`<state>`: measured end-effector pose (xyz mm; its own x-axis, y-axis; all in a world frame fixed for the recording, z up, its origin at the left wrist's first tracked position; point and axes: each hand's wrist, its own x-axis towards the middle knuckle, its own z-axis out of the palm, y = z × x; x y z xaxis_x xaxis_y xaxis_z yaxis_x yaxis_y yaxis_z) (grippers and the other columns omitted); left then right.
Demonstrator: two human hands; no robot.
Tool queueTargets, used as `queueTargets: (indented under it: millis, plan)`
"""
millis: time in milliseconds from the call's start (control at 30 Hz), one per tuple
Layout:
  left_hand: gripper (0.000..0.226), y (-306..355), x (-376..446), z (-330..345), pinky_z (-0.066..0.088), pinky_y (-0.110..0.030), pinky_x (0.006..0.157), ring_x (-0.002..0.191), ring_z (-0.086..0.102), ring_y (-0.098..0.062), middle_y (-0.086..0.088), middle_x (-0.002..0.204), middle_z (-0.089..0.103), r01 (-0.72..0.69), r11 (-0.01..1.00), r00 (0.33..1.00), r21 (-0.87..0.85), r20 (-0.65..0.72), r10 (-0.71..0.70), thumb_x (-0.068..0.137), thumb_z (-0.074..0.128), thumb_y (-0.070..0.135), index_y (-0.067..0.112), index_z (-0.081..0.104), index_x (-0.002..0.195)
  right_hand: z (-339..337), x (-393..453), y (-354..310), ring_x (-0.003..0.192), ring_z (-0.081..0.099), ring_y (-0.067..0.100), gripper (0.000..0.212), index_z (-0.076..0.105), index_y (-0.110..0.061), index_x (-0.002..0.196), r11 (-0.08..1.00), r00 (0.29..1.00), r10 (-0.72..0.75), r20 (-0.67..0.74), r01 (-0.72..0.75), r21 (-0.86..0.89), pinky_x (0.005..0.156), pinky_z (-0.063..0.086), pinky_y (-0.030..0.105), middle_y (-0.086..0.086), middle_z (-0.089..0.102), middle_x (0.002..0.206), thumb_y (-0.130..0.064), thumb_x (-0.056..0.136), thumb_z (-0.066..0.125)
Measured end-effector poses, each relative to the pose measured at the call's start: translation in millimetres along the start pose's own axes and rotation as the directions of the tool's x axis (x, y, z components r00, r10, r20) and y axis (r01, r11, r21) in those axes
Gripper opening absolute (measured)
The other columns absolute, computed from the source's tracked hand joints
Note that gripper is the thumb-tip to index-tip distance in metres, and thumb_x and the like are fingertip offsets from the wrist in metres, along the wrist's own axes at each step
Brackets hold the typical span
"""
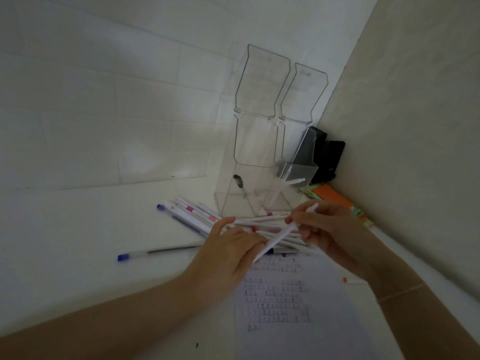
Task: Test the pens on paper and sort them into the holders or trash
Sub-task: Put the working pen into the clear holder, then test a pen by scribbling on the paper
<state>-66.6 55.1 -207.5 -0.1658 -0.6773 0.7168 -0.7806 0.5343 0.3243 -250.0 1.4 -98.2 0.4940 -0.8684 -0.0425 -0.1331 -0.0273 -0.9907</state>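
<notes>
Careful, your right hand (324, 229) pinches a white pen (281, 236) over the paper (298, 307) while your left hand (231, 245) pinches another in the pile (197, 216), so a jerk could scatter them.

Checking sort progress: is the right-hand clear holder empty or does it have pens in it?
Not empty. The right clear holder has at least one white pen leaning inside it; an exact count cannot be told.

Materials – mostly plastic and paper
Holders (262, 141) showing as clear glossy plastic; pens (197, 216) looking smooth white plastic; sheet (293, 302) reading as matt paper.
</notes>
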Motion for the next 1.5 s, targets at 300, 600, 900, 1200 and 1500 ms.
queueTargets:
  millis: [300,600,900,1200,1500]
  plan:
    - [0.023,11,4,-7,0.026,-0.006,0.089,0.077,0.044,0.004,0.007,0.083,0.065,-0.033,0.987,0.999,-0.156,-0.041,0.027,0.094,0.046,0.025,0.014,0.066,0.099,52,18,20,0.051,0.032,0.015,0.051,0.04,-0.017,0.052,0.615,0.983,0.12,-0.137,0.035,0.788,0.06,0.036,0.029,-0.001,0.033,0.05,-0.043,0.096,0.038]
    - [0.027,7,3,-4,0.035,-0.025,0.091,0.08,0.049,-0.003,0.008,0.084,0.06,0.025,0.99,0.999,-0.136,0.046,-0.019,0.097,0.039,0.026,0.016,0.063,0.093,64,27,15,0.044,0.024,0.012,0.031,0.042,-0.017,0.063,0.651,0.971,0.043,-0.234,0.15,0.744,0.049,0.027,0.025,-0.002,0.028,0.048,-0.031,0.089,0.051]
    - [0.024,6,2,-4,0.038,-0.027,0.089,0.09,0.054,-0.006,0.007,0.097,0.063,0.031,0.989,0.998,-0.145,0.061,-0.022,0.096,0.04,0.024,0.015,0.063,0.1,58,4,36,0.047,0.055,0.019,0.045,0.056,0.003,0.066,0.857,0.914,-0.277,-0.296,0.097,-0.506,0.049,0.047,0.033,0.019,0.059,0.055,-0.032,0.094,0.052]
    - [0.031,2,-1,-1,0.042,-0.037,0.073,0.085,0.056,-0.025,-0.002,0.092,0.057,0.021,0.997,0.967,0.08,0.253,-0.041,0.084,0.042,0.036,0.019,0.064,0.097,37,-46,49,0.064,0.058,0.023,0.015,0.055,-0.002,0.075,0.989,0.959,-0.04,-0.282,-0.001,-0.145,0.064,0.05,0.033,0.016,0.06,0.071,-0.006,0.079,0.069]
    - [0.028,-2,-6,6,0.03,-0.033,0.072,0.081,0.055,-0.023,0.0,0.084,0.055,-0.117,0.97,0.942,0.211,0.332,0.041,0.088,0.043,0.035,0.018,0.063,0.097,63,-62,89,0.032,0.044,0.014,0.03,0.046,0.0,0.057,0.992,0.934,-0.036,-0.355,-0.01,-0.126,0.036,0.034,0.02,0.019,0.053,0.046,0.0,0.083,0.061]
